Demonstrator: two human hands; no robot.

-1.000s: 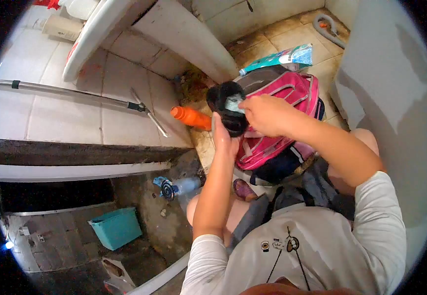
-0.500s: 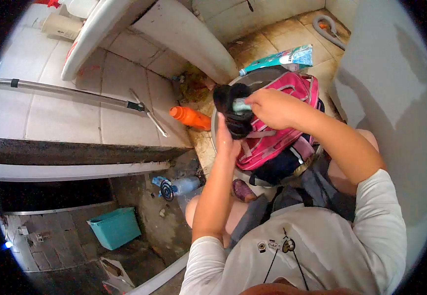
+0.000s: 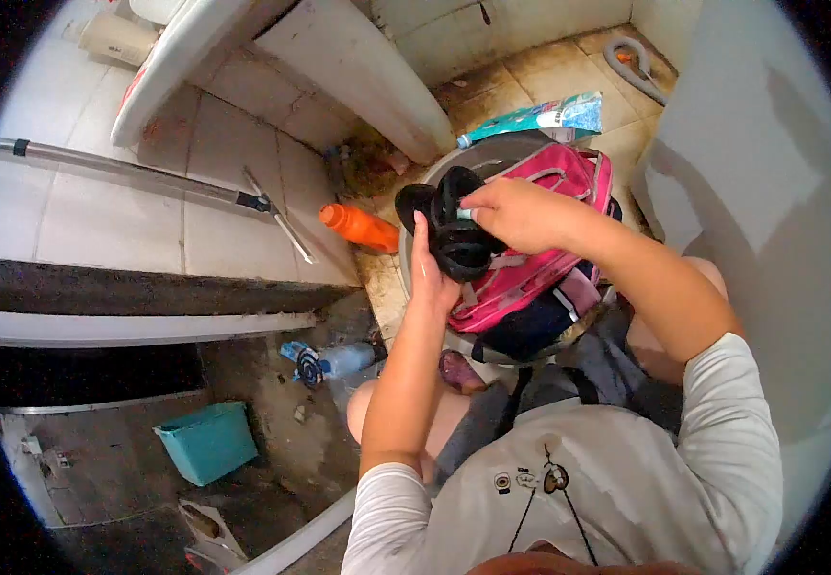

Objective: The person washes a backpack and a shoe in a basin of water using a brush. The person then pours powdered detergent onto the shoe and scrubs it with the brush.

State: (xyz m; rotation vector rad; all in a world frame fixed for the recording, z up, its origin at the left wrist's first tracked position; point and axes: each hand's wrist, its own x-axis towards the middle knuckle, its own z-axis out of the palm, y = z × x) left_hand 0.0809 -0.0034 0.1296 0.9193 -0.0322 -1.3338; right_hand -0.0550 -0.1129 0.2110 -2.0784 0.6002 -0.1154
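My left hand [image 3: 432, 268] supports a bunched black item with thick padded loops [image 3: 458, 230]; its exact kind I cannot make out. Pressed against that item from the right is my right hand [image 3: 516, 213], its fingers closed on a small pale-green object [image 3: 466, 212] that is mostly hidden. Just below and beside both hands lies a pink and dark-blue backpack [image 3: 516, 299], resting in a round grey basin [image 3: 409, 206].
A teal pouch [image 3: 540, 117] lies behind the basin. An orange bottle [image 3: 363, 228] stands to its left, with a blue bottle [image 3: 346, 360] lower down. A metal pole [image 3: 137, 172] crosses the tiled ledge. Further left is a turquoise bin [image 3: 206, 443]. A grey panel [image 3: 751, 192] rises at right.
The black item has turned, and its loops spread further to the left. My right hand has shifted slightly, covering more of the pale-green object. The view has moved a little.
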